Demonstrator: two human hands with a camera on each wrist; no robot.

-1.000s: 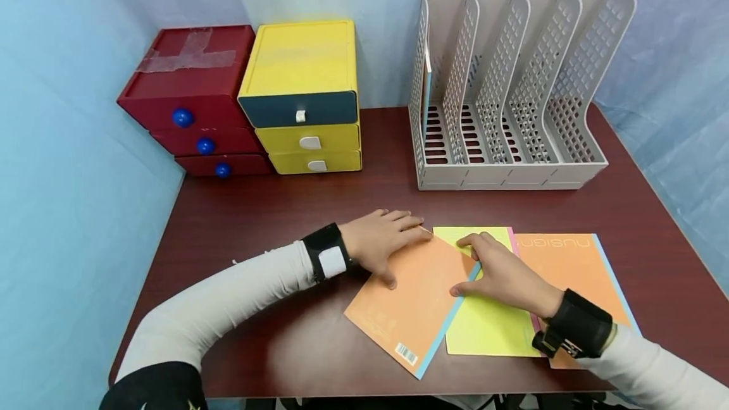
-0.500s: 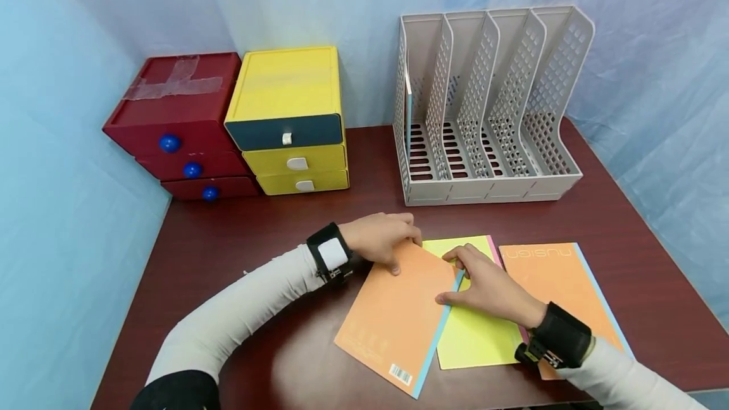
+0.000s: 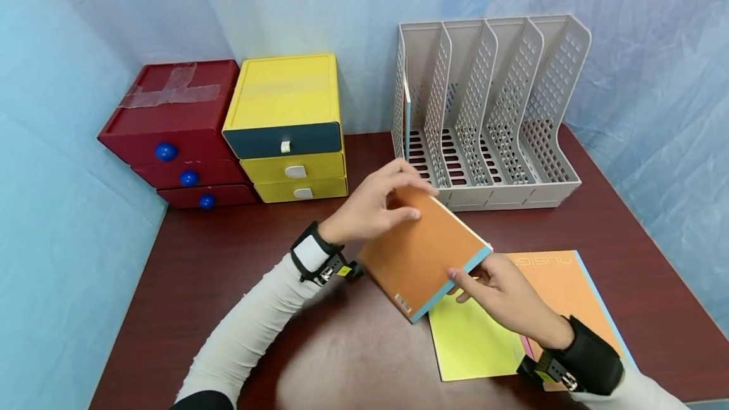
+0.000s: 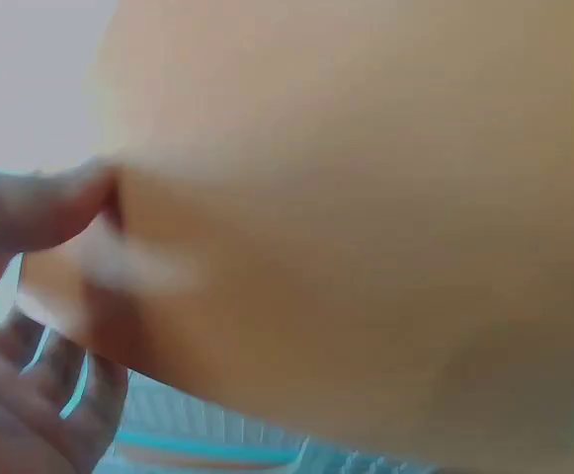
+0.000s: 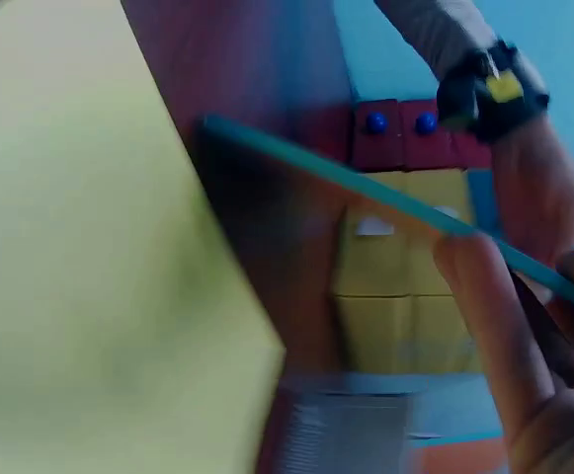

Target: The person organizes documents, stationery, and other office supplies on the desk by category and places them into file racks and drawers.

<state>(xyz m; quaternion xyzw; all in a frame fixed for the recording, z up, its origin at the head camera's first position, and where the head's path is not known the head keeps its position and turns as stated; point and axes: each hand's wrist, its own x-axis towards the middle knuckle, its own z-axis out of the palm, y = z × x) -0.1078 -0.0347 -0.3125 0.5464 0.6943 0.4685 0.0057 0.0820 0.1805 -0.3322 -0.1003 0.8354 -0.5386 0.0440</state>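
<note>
An orange notebook (image 3: 421,252) with a blue spine and a barcode is tilted up off the table, held between both hands. My left hand (image 3: 378,201) pinches its upper left corner, thumb on the cover facing me and fingers behind. At the blue spine my right hand (image 3: 501,290) grips with the thumb on the near face; its other fingers are partly hidden behind. Under the right hand lies a yellow notebook (image 3: 478,347), which partly covers a second orange notebook (image 3: 569,283) on the right. The left wrist view is filled by the blurred orange cover (image 4: 366,247).
A grey file rack (image 3: 507,198) with slanted dividers stands at the back right; a thin notebook (image 3: 407,119) leans in its leftmost slot. To the left are a yellow drawer box (image 3: 290,93) and a dark red one (image 3: 171,112) with blue knobs.
The orange notebook has risen off the table and tilted up toward the rack. My left hand has moved up and away with its corner, and my right hand has taken hold of the spine.
</note>
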